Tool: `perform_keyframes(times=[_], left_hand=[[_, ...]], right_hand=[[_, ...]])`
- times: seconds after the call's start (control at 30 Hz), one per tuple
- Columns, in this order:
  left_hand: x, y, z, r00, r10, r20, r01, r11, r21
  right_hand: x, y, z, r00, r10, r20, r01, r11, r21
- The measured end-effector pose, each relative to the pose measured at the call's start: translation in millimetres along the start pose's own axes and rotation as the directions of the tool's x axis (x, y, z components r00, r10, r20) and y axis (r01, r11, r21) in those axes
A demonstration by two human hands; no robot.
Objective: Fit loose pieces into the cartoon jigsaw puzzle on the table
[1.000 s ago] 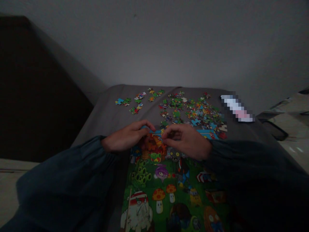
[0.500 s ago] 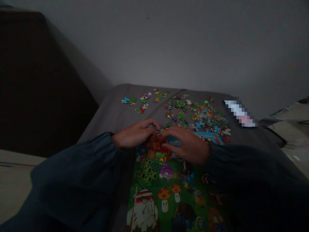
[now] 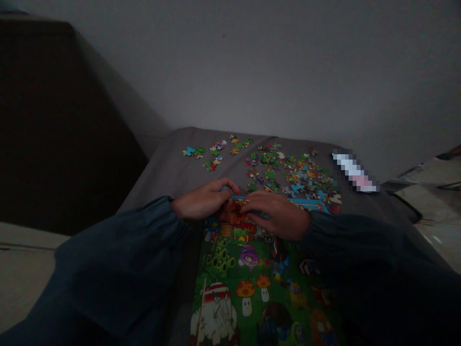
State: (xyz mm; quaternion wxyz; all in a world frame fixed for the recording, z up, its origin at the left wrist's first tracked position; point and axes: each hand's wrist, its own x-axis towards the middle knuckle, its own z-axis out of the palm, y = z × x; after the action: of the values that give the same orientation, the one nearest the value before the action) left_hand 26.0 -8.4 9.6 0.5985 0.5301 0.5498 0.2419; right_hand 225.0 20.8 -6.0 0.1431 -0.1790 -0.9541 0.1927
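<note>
A colourful jigsaw puzzle (image 3: 248, 274) with cartoon plants and mushrooms lies in front of me on a grey cloth surface. Both hands meet over its far part, at an orange patch. My left hand (image 3: 203, 199) comes in from the left, index finger curved and thumb close to it, its tips low at the puzzle. From the right, my right hand (image 3: 275, 214) bends its fingers towards its thumb over the same patch. Dim light and the fingers hide whatever sits between the tips. Just beyond them lies a heap of loose puzzle pieces (image 3: 270, 174).
A few smaller groups of pieces (image 3: 193, 152) lie at the far left. A blue edge strip (image 3: 311, 203) shows right of my hand. At the far right rests a lit, pixelated phone-like device (image 3: 355, 171). Behind stands a pale wall (image 3: 252, 72); a dark panel (image 3: 54, 125) is at left.
My hands stay over the same orange patch, with only slight finger movement at the right. The whole view has shifted a little; the pieces and the device lie as before.
</note>
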Motion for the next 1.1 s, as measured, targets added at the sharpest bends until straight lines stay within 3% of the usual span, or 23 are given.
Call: perform_keyframes(times=[0.53,0.87,1.1], left_hand=[[-2.3,4.5,1.1,0.999,-0.035,-0.012,0.035,0.999,-0.010],[1.0,-1.3,-1.0,1.000,0.006,0.006,-0.006,1.000,0.006],[2.1,-3.2,-0.8,1.000,0.020,0.008,-0.020,1.000,-0.003]], right_hand=[[-4.0,4.3,-0.7,0.993,-0.105,0.045,0.109,0.989,-0.102],[-4.8,5.8,-7.0,0.992,-0.012,-0.127,-0.003,0.994,-0.110],[0.3,10.1,0.7,0.996,-0.082,-0.041,0.076,0.988,-0.133]])
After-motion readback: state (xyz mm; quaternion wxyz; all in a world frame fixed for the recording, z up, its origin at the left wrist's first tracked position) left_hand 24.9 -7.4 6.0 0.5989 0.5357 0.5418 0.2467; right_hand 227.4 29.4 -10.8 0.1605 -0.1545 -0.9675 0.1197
